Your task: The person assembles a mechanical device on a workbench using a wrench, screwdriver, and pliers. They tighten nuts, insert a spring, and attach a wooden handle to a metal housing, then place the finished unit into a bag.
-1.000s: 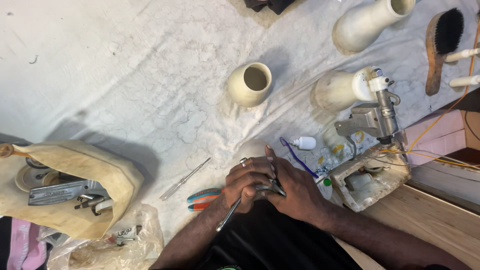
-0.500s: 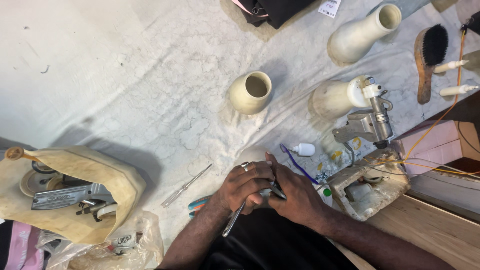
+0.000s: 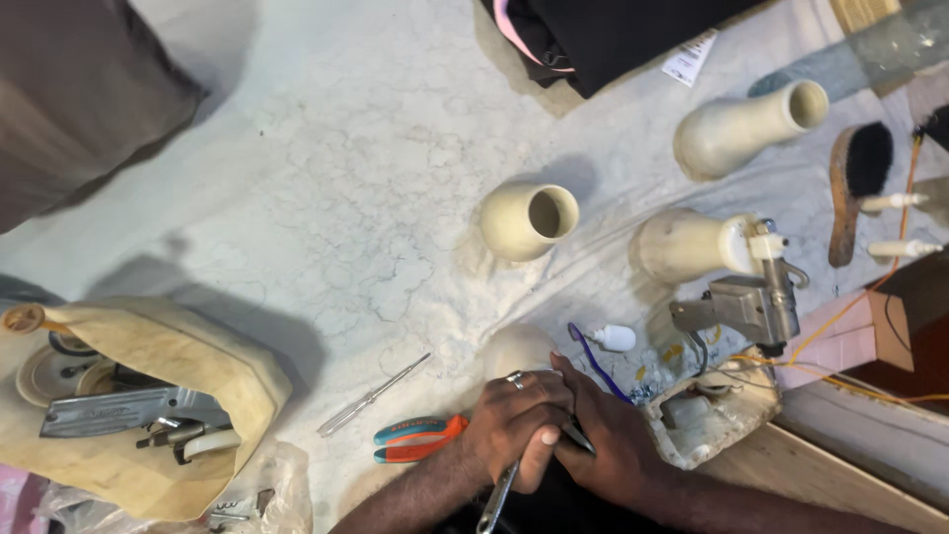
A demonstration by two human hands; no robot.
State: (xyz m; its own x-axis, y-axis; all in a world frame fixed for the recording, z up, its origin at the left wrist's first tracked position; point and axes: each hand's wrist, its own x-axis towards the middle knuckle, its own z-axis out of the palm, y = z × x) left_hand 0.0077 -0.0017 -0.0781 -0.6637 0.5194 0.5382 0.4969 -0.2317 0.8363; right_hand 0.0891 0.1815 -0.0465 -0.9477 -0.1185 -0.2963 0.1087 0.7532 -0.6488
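Observation:
My left hand (image 3: 514, 425), with a ring on one finger, is closed around a metal tool handle (image 3: 494, 499) that sticks out toward me. My right hand (image 3: 613, 440) presses against it from the right and grips the dark front part of the same tool (image 3: 578, 438). Both hands sit close together at the bottom centre, over the white cracked cloth (image 3: 326, 218). Red-and-blue handled pliers (image 3: 415, 438) lie just left of my left hand. A clear-handled screwdriver (image 3: 371, 396) lies further left. What the tool's tip touches is hidden by my fingers.
Cream vases lie around: one (image 3: 529, 220) at centre, one (image 3: 746, 124) at upper right, one (image 3: 687, 247) beside a metal device (image 3: 741, 307). A brush (image 3: 855, 178) is at far right. A cream open casing (image 3: 707, 420) sits beside my right hand. A bag of metal parts (image 3: 129, 415) is at left.
The view has shifted so the objects sit lower in frame; dark clothing now shows at the top. My hands stay clasped on the tool in about the same place.

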